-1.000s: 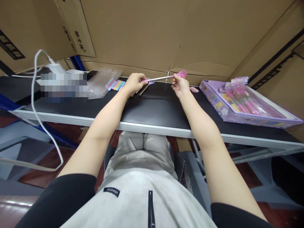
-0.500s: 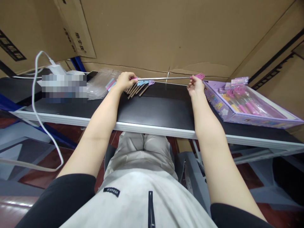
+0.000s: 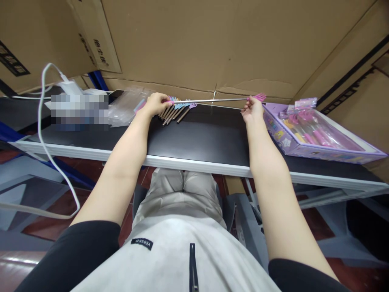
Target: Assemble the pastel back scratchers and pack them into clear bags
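Observation:
A telescopic back scratcher [image 3: 212, 100] with a pink claw head is stretched out level between my hands, its thin metal rod pulled long. My left hand [image 3: 158, 104] is closed on the pink handle end. At the other end my right hand [image 3: 253, 108] pinches the rod just below the pink claw, which points right. Under and beside my left hand lie several back scratchers [image 3: 178, 111] with blue, purple and yellow claws and metal rods, fanned out on the black tabletop [image 3: 197, 140].
On the right stands a purple display box [image 3: 328, 154] holding bagged pink and yellow back scratchers [image 3: 313, 127]. Clear plastic bags [image 3: 123, 111] lie on the left, near a white charger [image 3: 71, 87] and its cable [image 3: 42, 121]. Cardboard [image 3: 194, 44] walls off the back.
My hands have moved slightly apart, so the rod between them is a little longer. The view has shifted slightly.

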Demonstrator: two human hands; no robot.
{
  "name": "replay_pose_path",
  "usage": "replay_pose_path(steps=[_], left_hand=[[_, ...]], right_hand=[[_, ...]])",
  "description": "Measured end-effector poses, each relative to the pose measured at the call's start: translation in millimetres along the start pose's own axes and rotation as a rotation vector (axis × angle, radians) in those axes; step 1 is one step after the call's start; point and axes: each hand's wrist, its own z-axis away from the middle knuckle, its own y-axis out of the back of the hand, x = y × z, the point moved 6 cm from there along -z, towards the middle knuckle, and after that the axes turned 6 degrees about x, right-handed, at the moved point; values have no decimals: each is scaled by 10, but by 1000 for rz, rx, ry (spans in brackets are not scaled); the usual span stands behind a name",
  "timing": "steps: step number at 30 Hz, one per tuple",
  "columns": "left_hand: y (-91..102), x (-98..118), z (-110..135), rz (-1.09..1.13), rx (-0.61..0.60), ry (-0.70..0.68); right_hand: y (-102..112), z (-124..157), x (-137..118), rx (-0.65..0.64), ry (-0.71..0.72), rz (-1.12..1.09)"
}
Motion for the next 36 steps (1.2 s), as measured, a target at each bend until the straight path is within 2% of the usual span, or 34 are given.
replay_pose_path(steps=[3,5,11,15,21,24,27,32,36], left_hand=[[47,57,22,24,35,-33],[69,131,46,33,54,-43],[10,496,106,35,44,-118],[-34,662,134,12,60,-136],[-177,900,237,27,54,-180],[-220,934,259,39,58,-183],[-217,929,246,56,61,-182],[-173,944,232,18,33,-148],[-113,929,231,-34,26,-102]], right_hand=[[7,32,10,44,-34,-16],[-49,55,20,29,-32,-1],[-528,271,110,-234,49,63],[-682,460,160,-246,49,38],[-864,889,243,-294,-70,-62],[-921,1067,243,-275,-153,-147],[-927,1123,197,-239,-197,-192],[-902,1025,179,-184,-196,-124],[-889,913,154,-199,-169,-160]])
